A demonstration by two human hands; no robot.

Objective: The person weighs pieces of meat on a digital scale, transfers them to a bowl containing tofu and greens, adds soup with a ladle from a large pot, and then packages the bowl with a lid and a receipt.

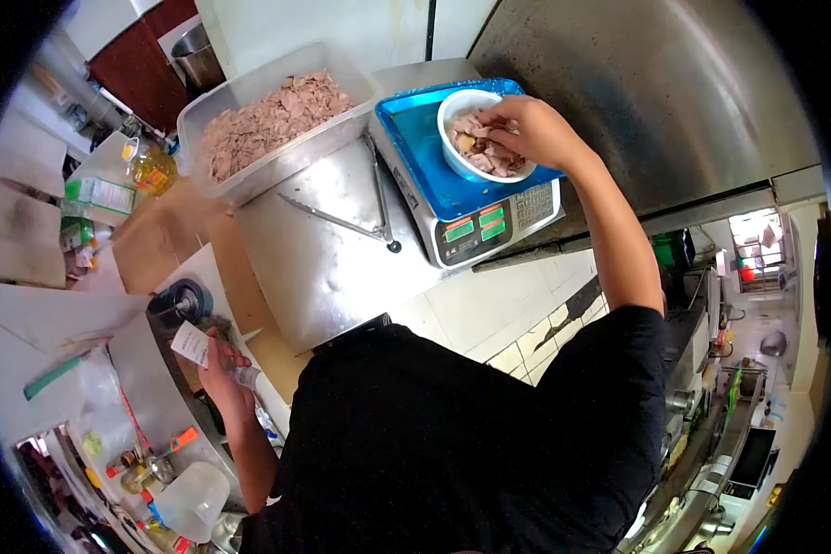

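My right hand [526, 131] reaches into a white round bowl [450, 149] from the right, its fingertips among thin slices of cooked meat [495, 158]. Whether it grips a slice cannot be told. A yellowish piece lies among the slices. The bowl stands on the blue-covered pan [415, 131] of a digital scale [474, 232] with lit green displays. Low at the left, my left hand [225, 377] holds a white printed slip [191, 343]. A clear plastic item [246, 376] shows beside its fingers; its kind is unclear.
A translucent plastic tub [298, 149] of sliced meat stands left of the scale. Metal tongs [367, 218] lie spread on the steel table [318, 277]. A steel panel [651, 90] rises at the right. An oil bottle [149, 166] and a plastic jug [190, 502] are at the left.
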